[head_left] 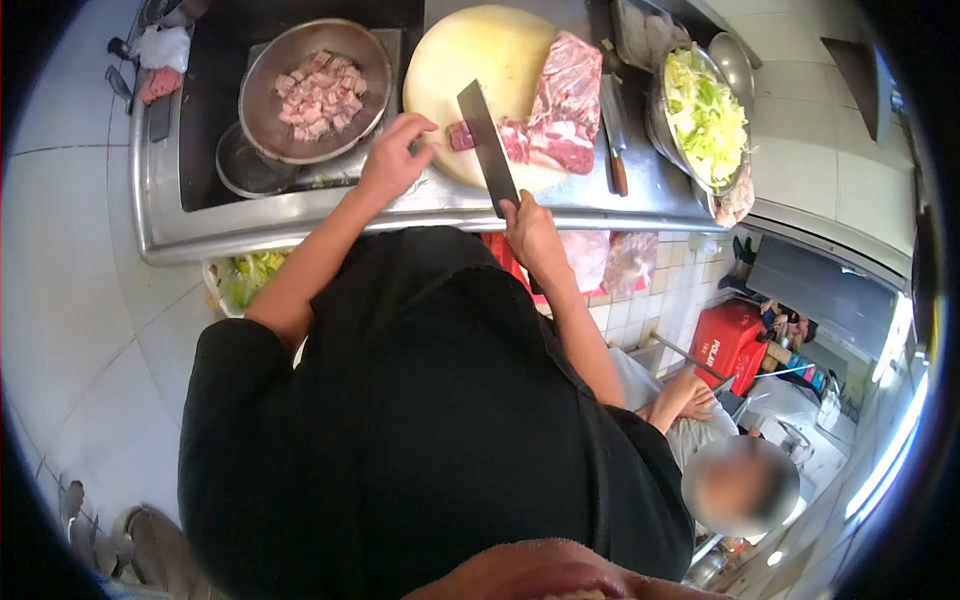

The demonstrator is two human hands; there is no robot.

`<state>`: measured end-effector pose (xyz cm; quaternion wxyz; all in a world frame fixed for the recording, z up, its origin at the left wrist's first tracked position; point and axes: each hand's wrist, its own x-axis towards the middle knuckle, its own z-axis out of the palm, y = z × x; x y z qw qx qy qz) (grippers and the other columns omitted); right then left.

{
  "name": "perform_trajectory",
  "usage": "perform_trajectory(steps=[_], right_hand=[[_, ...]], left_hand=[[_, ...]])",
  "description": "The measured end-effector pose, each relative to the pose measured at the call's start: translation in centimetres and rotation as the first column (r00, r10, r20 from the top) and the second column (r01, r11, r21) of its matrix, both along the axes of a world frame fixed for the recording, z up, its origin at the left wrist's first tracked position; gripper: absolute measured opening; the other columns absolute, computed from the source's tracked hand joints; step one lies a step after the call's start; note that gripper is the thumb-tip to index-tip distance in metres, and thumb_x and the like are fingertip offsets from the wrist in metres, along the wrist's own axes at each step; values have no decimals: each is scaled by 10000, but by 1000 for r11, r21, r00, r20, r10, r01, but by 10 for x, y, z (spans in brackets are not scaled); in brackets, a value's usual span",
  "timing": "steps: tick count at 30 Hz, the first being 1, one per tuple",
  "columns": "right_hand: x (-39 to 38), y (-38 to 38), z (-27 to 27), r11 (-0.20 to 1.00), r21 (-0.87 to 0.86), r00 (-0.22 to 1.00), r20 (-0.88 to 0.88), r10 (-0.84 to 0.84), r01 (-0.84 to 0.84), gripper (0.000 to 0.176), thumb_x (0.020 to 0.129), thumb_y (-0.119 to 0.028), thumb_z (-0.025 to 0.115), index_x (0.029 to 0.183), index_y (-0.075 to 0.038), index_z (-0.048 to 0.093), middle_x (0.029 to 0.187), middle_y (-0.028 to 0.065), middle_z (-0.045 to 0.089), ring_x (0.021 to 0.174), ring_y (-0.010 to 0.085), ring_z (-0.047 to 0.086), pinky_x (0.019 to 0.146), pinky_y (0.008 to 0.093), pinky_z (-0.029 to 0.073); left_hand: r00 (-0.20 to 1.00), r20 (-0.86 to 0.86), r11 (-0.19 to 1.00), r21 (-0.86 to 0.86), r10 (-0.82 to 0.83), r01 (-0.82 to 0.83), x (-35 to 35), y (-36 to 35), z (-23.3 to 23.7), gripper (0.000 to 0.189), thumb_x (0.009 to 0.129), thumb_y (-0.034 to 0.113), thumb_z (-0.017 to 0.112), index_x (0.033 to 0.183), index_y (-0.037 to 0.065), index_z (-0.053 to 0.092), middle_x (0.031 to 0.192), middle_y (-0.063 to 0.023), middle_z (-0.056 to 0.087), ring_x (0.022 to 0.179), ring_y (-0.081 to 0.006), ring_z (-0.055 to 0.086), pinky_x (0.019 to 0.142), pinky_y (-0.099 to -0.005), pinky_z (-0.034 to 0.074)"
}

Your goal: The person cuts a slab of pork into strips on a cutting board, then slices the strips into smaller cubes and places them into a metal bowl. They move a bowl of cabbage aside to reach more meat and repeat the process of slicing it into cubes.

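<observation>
My right hand (532,232) grips the handle of a cleaver (487,143), its blade lying over the round pale chopping board (470,60). My left hand (393,157) rests at the board's edge, fingers bent, right by a small piece of raw meat (461,135) next to the blade. A big slab of raw meat (565,105) lies on the board to the right of the cleaver. A metal bowl (258,70) holding diced meat (318,93) stands to the left of the board.
A second knife (614,135) lies right of the board. A metal bowl of chopped cabbage (705,112) sits at the counter's right end. Greens in a tub (245,277) show below the steel counter (160,215). Another person sits low on the right near a red box (725,340).
</observation>
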<state>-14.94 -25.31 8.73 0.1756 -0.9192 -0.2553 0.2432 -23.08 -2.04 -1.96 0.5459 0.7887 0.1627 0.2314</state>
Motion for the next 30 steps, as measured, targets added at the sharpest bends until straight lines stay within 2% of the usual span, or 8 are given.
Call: perform_trajectory(steps=[6, 10, 14, 18, 19, 24, 27, 30], right_hand=[[-2, -9, -24, 992, 121, 1000, 0, 19, -19, 340, 1056, -265, 556, 1092, 73, 579, 832, 389, 644, 845, 579, 636, 714, 602, 496], [16, 15, 67, 940, -136, 820, -461, -340, 313, 397, 1060, -320, 549, 1122, 65, 623, 917, 359, 671, 938, 555, 642, 790, 528, 517], [14, -9, 91, 955, 68, 958, -26, -287, 288, 397, 1069, -341, 534, 1073, 49, 605, 880, 335, 666, 873, 555, 623, 783, 558, 488], [17, -12, 103, 866, 295, 914, -112, -389, 404, 386, 1091, -330, 518, 927, 16, 570, 634, 170, 610, 587, 336, 637, 591, 451, 479], [15, -11, 100, 864, 360, 929, -25, -369, 352, 372, 1102, -310, 510, 894, -7, 565, 566, 67, 547, 495, 179, 571, 495, 372, 439], [12, -17, 91, 805, 424, 907, -125, -402, 415, 351, 1107, -277, 503, 887, -11, 565, 571, 43, 549, 469, 127, 538, 446, 323, 413], [9, -30, 77, 783, 422, 888, -164, -429, 456, 343, 1108, -264, 499, 890, -7, 568, 566, 43, 542, 461, 120, 525, 439, 314, 411], [1, -36, 71, 766, 391, 860, -216, -463, 511, 337, 1105, -259, 501, 899, -3, 574, 567, 44, 539, 462, 119, 520, 444, 311, 416]], left_hand=[[996, -17, 932, 351, -92, 92, 34, -11, -14, 222, 830, 199, 809, 1007, 76, 752, 1114, -56, 719, 1059, -267, 675, 898, -404, 464], [997, 12, 934, 350, -82, 73, 35, -14, -20, 191, 818, 199, 813, 961, 89, 749, 1110, -33, 717, 1072, -242, 668, 871, -384, 439], [988, -5, 939, 311, -152, 146, 30, 1, -24, 264, 810, 217, 819, 1025, 88, 736, 1174, -84, 693, 1109, -270, 657, 936, -403, 457], [988, 5, 935, 323, -156, 146, 27, 0, -10, 434, 814, 236, 818, 1189, 65, 683, 1254, -146, 653, 1138, -316, 644, 1011, -427, 463], [984, -16, 906, 388, -178, 170, 33, -3, -6, 471, 811, 233, 821, 1221, 59, 666, 1268, -148, 648, 1142, -323, 641, 1013, -427, 467], [944, -207, 792, 515, -255, 327, 64, -12, -5, 513, 821, 231, 814, 1265, 21, 667, 1237, -163, 669, 1127, -348, 638, 1001, -423, 493], [934, -282, 920, 262, -217, 292, 65, -5, 3, 402, 893, 213, 770, 1233, 8, 706, 1146, -139, 724, 1029, -291, 675, 919, -396, 529], [933, -234, 813, -575, -274, 94, 58, 6, 15, 304, 980, 243, 699, 1177, 17, 746, 1115, -120, 760, 950, -209, 698, 817, -350, 549]])
